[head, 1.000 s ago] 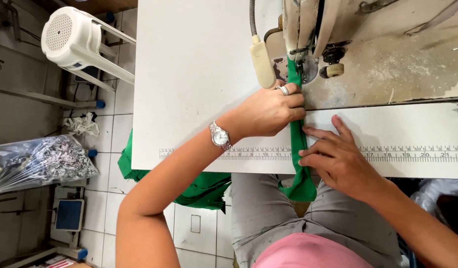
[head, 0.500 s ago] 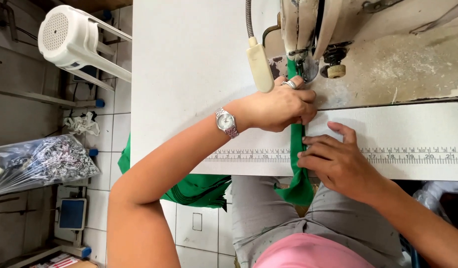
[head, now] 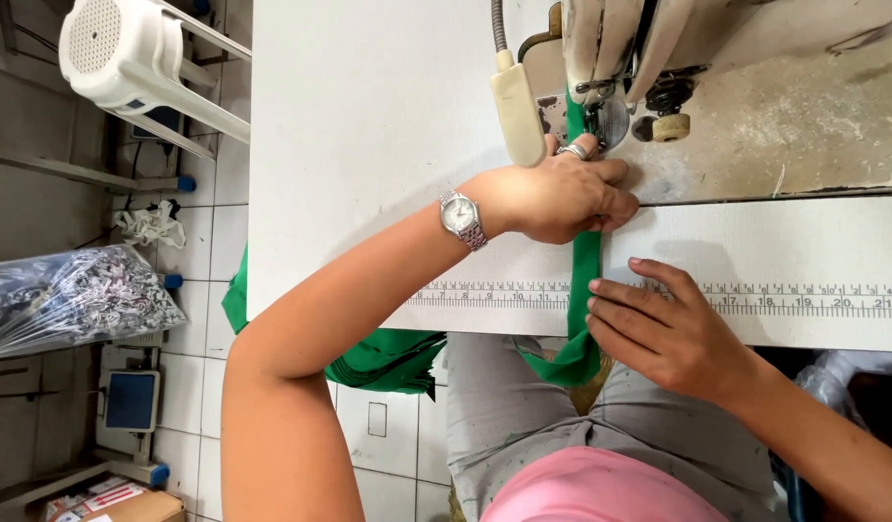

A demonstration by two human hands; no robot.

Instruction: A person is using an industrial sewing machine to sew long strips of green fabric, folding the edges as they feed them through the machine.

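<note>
Sewing step: left hand (head: pixel 562 198) fingers pinch green fabric strip (head: pixel 585 271) just before presser foot (head: pixel 589 124), right hand (head: pixel 670 329) fingers flat beside strip; next needs steady feed.

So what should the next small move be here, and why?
Probably feed the green strip a little further under the sewing machine's needle area: the left hand presses it by the foot, the right hand steadies it at the table edge, and slack hangs below.

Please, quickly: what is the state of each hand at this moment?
Left hand: closed, its grip pinching the green fabric strip near the sewing machine.
Right hand: open, fingers flat, pressing the strip against the white table.
</note>
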